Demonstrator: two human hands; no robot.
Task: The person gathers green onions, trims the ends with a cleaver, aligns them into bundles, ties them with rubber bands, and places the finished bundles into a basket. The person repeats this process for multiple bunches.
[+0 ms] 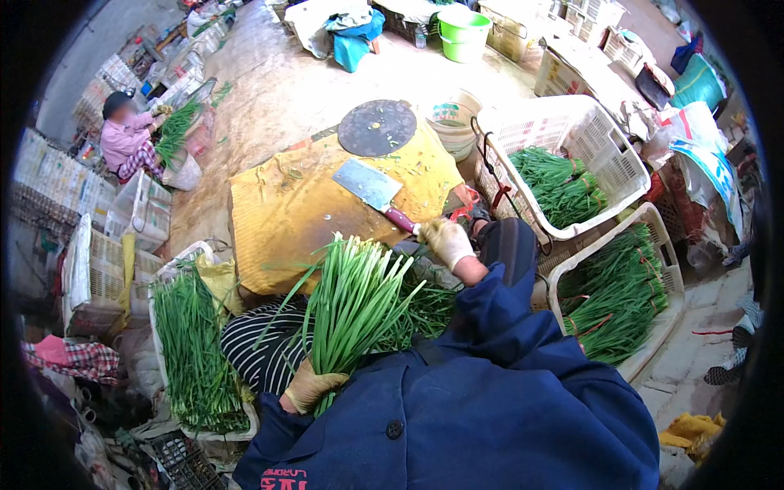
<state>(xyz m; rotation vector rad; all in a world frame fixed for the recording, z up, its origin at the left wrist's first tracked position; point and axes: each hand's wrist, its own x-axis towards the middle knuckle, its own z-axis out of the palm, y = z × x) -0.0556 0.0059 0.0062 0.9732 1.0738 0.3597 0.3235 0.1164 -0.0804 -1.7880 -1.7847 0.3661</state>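
My left hand (pixel 315 386), in a pale glove, is closed around a large bunch of garlic chives (pixel 358 300). Their pale cut ends point away from me, over my lap. My right hand (pixel 446 240), gloved too, is at the butt of a cleaver's (pixel 367 184) dark red handle, fingers curled; whether they grip it is not clear. The cleaver's broad blade lies flat on a yellow cloth (pixel 275 208) spread over a low work surface. Beyond the blade sits a round dark chopping board (pixel 377 127) with green scraps on it.
At right, two white plastic crates (pixel 612 226) (pixel 674 269) hold tied green bundles. Loose chives fill a crate (pixel 156 343) at left. A white bucket (pixel 456 131) stands by the board, a green bucket (pixel 463 37) farther off. Another person (pixel 128 138) sits at far left handling greens.
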